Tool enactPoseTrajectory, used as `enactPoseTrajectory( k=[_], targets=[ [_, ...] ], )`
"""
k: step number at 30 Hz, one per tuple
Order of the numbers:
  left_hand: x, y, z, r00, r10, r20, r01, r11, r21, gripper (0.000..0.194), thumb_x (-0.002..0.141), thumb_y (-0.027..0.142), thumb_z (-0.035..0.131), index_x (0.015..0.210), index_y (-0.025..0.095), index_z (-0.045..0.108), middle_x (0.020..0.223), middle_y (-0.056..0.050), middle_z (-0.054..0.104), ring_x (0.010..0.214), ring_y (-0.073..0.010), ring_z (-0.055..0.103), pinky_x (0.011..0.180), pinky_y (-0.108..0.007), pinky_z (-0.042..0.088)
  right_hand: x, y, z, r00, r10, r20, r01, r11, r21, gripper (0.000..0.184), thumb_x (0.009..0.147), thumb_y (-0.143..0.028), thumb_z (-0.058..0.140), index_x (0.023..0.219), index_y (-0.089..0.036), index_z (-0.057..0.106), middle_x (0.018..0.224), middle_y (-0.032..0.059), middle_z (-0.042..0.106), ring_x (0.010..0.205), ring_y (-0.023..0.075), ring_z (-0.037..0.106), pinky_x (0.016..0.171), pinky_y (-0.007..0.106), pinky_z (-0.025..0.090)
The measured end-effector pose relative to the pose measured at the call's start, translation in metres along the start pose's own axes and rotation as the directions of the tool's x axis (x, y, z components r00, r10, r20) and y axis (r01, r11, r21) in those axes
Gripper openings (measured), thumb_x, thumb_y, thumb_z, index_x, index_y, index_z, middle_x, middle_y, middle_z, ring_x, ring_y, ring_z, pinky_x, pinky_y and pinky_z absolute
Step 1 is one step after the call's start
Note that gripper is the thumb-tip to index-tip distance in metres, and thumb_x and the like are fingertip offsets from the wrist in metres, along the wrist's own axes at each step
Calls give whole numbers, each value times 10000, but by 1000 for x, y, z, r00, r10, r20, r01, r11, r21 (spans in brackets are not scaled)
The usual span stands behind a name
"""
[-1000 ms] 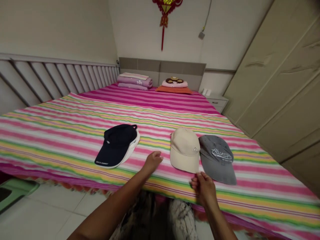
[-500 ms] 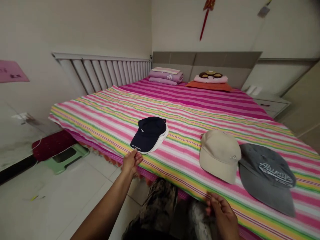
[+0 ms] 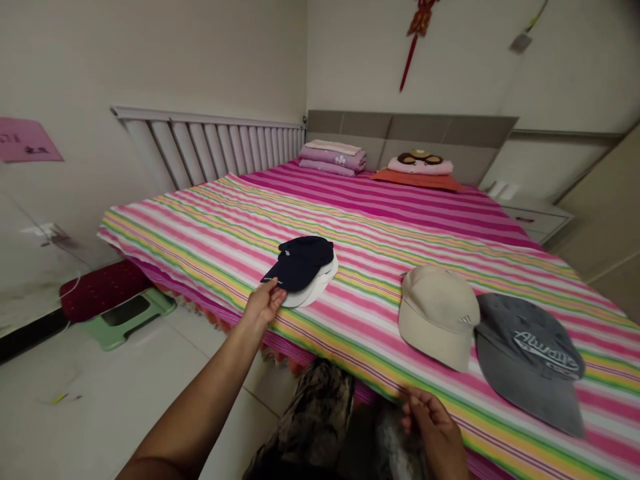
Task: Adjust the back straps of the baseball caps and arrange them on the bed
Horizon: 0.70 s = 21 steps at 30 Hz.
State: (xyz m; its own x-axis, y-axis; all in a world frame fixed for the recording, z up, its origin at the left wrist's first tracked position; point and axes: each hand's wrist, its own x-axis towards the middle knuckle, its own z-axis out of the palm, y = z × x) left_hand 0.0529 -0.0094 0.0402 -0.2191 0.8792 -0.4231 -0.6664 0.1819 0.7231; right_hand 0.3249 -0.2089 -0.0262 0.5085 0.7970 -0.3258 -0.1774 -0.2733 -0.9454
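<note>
A navy blue baseball cap (image 3: 305, 260) lies over a white cap (image 3: 315, 288) on the striped bed. My left hand (image 3: 263, 303) is closed on the navy cap's brim, thumb on top, and the brim's front is tilted up off the white one. My right hand (image 3: 435, 427) hangs at the bed's near edge with fingers curled together; nothing shows in them. Beyond it rest a beige cap (image 3: 437, 317) and a grey cap with white lettering (image 3: 530, 360), side by side, the grey one to the right.
The bed has a striped sheet (image 3: 200, 220), with folded purple bedding (image 3: 333, 160) and a pink bundle on an orange piece (image 3: 420, 177) by the headboard (image 3: 360, 127). A green stool (image 3: 125, 320) stands on the floor at left. A white nightstand (image 3: 537, 217) is at right.
The navy cap's brim has been raised by my left hand, uncovering more of the white cap's brim. My right hand stays by the bed edge, and the view has shifted slightly.
</note>
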Motion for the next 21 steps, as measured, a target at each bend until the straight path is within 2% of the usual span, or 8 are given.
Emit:
enactPoseTrajectory(
  k=[5,8,10,13,16,17,19,21],
  targets=[
    [-22,-9,7,969,-31,246,49,997,-67,107,692,34,614,706,124,557,593,-4,628,502,-96,597,529,-205,526,0,-15,13,981,-38,190,40,999,-10,392,548,-501,709,719,-160,615,527,-21,568,445,124,493,459,252,400],
    [-39,-25,-2,914,-26,405,75,992,-104,219,606,34,686,774,140,593,701,-10,674,589,-120,625,560,-223,534,5,-34,26,936,-129,328,132,991,13,367,629,-518,685,668,-164,599,561,-12,578,501,117,508,505,239,404],
    [-48,-37,-9,869,-18,495,83,991,-109,295,552,50,732,803,152,615,730,-1,686,613,-123,627,578,-228,536,11,-52,38,908,-168,383,161,986,51,346,668,-504,675,719,-167,617,628,5,617,582,130,549,570,243,429],
    [-63,-56,-15,834,-71,547,109,993,-37,341,480,67,775,787,145,647,716,-1,692,587,-113,615,583,-227,525,21,-81,58,864,-214,456,137,971,196,415,657,-523,685,889,-181,645,843,62,682,802,190,613,729,304,468],
    [-81,-81,-24,808,-161,567,148,987,70,379,420,89,794,776,143,675,725,-12,700,609,-125,622,573,-216,499,30,-105,70,800,-310,513,44,884,466,520,591,-580,701,969,-228,644,978,61,689,945,231,610,859,385,456],
    [-86,-89,-29,788,-204,581,154,979,136,361,418,96,794,759,135,681,708,-19,699,618,-134,626,580,-221,493,33,-109,70,808,-333,486,19,840,543,509,573,-584,710,948,-244,654,978,46,697,971,232,607,896,398,444],
    [-94,-99,-37,718,-315,621,147,940,307,338,429,92,792,751,122,694,688,-42,698,643,-161,635,629,-255,493,36,-113,65,862,-335,381,16,768,640,418,551,-523,753,872,-265,676,946,12,715,996,218,607,959,389,415],
    [-95,-101,-42,683,-362,634,110,910,400,357,441,81,794,782,132,702,720,-64,705,697,-189,639,677,-288,490,35,-110,54,902,-307,304,29,745,666,320,544,-416,792,809,-271,687,922,-5,726,982,202,622,994,369,393]
  ],
)
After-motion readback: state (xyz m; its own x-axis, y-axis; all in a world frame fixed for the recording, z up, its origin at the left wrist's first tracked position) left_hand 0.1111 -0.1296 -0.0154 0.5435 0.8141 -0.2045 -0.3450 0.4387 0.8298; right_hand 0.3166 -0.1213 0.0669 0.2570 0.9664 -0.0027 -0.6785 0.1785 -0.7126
